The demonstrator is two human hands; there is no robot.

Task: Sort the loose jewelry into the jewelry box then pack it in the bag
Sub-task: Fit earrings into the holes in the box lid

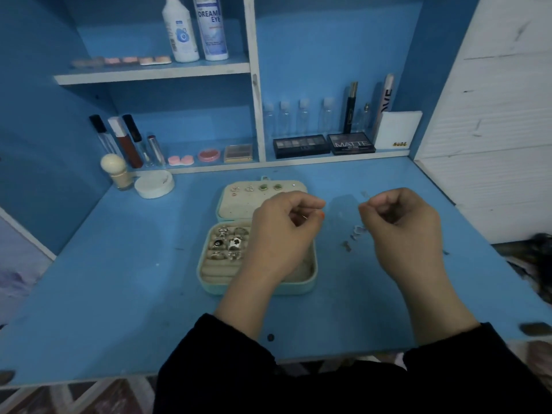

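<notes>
While both hands are held just above the blue desk (119,279), the open jewelry box (209,276) is seen lying at the middle of it, partly covered by the left hand (283,231). The box's lid (236,209) is laid flat towards the shelves, and a row of earrings (263,187) is pinned along its far edge. Several rings (230,243) are seated in the padded rolls on the left side of the base.

The left hand's fingers are curled inward, with thumb and forefinger brought together at the tips. Whether anything is pinched there cannot be told. The right hand (403,231) is curled in the same way, with its fingertips turned towards the left hand, and what it holds, if anything, cannot be made out. Both hands are kept apart from each other.

A few small pieces of loose jewelry (354,234) are scattered on the desk between the box and the right hand, too blurred to be named singly.

Two white bottles (194,28) are stood on the upper shelf. Lip tubes (128,138), small clear bottles (298,118) and dark makeup palettes (352,143) are lined up below.
</notes>
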